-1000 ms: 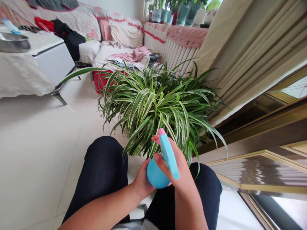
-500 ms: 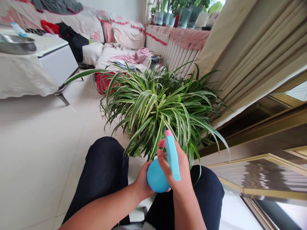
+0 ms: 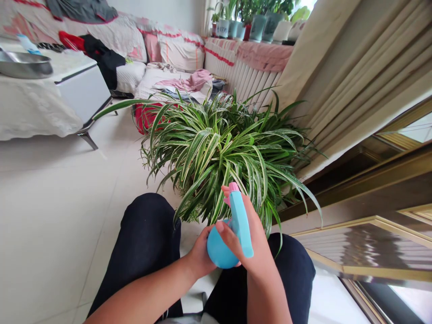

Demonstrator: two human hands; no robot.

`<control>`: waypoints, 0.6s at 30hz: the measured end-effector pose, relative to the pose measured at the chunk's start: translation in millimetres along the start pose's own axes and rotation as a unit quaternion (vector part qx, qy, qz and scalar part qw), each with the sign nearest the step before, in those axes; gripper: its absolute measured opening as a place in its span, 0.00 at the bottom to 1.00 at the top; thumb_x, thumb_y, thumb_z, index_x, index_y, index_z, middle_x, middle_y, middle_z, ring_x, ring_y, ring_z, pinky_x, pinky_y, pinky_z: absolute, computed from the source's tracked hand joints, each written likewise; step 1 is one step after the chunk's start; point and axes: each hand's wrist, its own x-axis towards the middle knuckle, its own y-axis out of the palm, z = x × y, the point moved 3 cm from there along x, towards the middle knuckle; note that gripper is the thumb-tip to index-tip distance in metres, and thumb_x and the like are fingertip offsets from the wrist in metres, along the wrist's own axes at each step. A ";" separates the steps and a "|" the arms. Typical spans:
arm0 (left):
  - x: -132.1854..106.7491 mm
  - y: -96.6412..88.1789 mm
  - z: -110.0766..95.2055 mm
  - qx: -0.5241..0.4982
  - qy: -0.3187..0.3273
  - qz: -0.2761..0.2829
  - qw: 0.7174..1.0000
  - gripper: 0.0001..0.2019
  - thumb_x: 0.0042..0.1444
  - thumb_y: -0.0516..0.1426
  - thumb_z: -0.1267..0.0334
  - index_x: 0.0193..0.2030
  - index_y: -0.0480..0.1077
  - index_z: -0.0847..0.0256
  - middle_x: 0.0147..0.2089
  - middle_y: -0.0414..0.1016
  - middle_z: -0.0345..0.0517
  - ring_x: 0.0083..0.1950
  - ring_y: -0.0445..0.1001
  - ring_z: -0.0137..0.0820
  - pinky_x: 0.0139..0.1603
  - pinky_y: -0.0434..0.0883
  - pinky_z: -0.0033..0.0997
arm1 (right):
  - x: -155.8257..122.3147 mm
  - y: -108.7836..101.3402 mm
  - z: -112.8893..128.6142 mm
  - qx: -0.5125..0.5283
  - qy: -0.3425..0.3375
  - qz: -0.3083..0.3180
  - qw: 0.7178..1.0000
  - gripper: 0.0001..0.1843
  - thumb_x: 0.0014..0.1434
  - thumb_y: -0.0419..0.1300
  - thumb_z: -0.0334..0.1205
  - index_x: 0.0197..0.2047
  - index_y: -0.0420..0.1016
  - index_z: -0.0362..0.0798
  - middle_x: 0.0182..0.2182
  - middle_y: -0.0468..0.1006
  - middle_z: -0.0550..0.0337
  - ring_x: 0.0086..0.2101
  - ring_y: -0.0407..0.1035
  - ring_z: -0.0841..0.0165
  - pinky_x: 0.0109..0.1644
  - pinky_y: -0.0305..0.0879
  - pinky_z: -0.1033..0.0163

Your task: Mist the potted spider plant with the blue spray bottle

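both hands grip the round blue plastic spray bottle [image 3: 222,245]: right hand [image 3: 251,245] fingers wrapped on its trigger head, left hand [image 3: 200,256] cupping its base, near the striped green spider plant [image 3: 222,153].

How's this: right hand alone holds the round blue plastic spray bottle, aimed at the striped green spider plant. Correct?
Not alone: the head view shows the left hand cupping the round blue plastic spray bottle too, while the right hand wraps its trigger head. It is aimed at the striped green spider plant.
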 end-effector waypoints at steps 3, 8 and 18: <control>0.0 3.0 -1.6 -0.047 -0.011 -0.011 0.999 0.19 0.51 0.59 0.48 0.41 0.75 0.62 0.36 0.79 0.48 0.41 0.78 0.44 0.38 0.73 0.38 | -0.3 -0.1 2.0 0.010 0.018 0.036 0.999 0.35 0.56 0.61 0.42 0.65 0.56 0.53 0.60 0.67 0.49 0.58 0.66 0.53 0.55 0.69 0.47; 1.9 -4.6 -10.7 -0.074 0.027 -0.050 0.996 0.15 0.55 0.57 0.53 0.32 0.75 0.64 0.29 0.77 0.43 0.38 0.77 0.36 0.44 0.72 0.33 | 2.3 0.9 0.4 0.009 0.032 0.069 0.997 0.34 0.55 0.61 0.44 0.63 0.58 0.51 0.57 0.69 0.48 0.49 0.72 0.57 0.51 0.72 0.50; -6.0 -6.9 -24.7 -0.098 -0.007 -0.028 0.995 0.23 0.62 0.49 0.51 0.43 0.76 0.70 0.35 0.81 0.47 0.41 0.78 0.39 0.49 0.69 0.38 | 6.8 2.0 1.5 -0.010 -0.054 0.011 0.998 0.31 0.52 0.62 0.40 0.59 0.63 0.54 0.55 0.70 0.53 0.54 0.65 0.55 0.57 0.65 0.48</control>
